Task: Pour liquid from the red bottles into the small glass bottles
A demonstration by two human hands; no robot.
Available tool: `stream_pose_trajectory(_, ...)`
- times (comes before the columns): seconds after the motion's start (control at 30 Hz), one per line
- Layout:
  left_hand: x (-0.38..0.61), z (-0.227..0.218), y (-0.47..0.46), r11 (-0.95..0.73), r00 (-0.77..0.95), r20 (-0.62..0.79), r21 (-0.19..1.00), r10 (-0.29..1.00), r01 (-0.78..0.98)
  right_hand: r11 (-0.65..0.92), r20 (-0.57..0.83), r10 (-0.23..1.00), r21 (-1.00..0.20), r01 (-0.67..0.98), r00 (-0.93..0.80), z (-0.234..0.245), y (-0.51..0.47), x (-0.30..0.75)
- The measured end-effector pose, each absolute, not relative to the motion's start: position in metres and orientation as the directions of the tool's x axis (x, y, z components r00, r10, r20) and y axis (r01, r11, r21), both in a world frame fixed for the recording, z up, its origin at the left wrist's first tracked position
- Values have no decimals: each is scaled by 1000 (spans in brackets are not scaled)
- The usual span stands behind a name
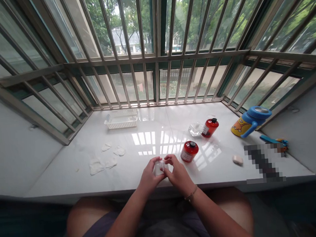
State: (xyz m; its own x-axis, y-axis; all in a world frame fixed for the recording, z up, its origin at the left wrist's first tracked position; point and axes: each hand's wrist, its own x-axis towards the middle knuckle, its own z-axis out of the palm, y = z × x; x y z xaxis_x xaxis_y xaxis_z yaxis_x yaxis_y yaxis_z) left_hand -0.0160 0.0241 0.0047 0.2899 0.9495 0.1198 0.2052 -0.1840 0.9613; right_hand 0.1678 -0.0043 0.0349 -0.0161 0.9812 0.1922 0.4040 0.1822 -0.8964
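Head view. First, the writing: white labels on two red bottles (189, 151), with the words too small to read. Next to them, a cartoon picture on a yellow cup (240, 127) with a blue lid and handle.

Low in the middle, a small white thing (159, 167), maybe folded paper or cloth, hard to tell. Left hand (151, 175) curled around one side of it, fingers pinching. Right hand (179, 175) curled around the other side, also pinching. Both hands close together, just above the front edge of a white stone window sill (69, 173). A thin bracelet (191, 194) on the right wrist.

Just to the right of the hands, the nearer red bottle, close but not touching. Farther back, the other red bottle beside a clear glass dish (195, 129). To the left, soft white scraps (97, 166), near the hands but apart from them. At the back, a white plastic basket (121, 119) by metal window bars (156, 58), well apart from the hands. Off to the right, a small white lump (238, 159), a blurred patch (262, 163), and a blue and yellow bit (273, 142), too small to tell.
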Motion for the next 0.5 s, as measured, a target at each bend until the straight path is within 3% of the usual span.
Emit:
stream_pose_trajectory(0.3,-15,5,24,-181,280,109,953,954,244,253,305,952,-807,533,10,38,3,168)
stream_pose_trajectory(0.5,-12,-1,31,-195,279,127,953,952,230,378,539,841,-522,765,-47,69,-5,206)
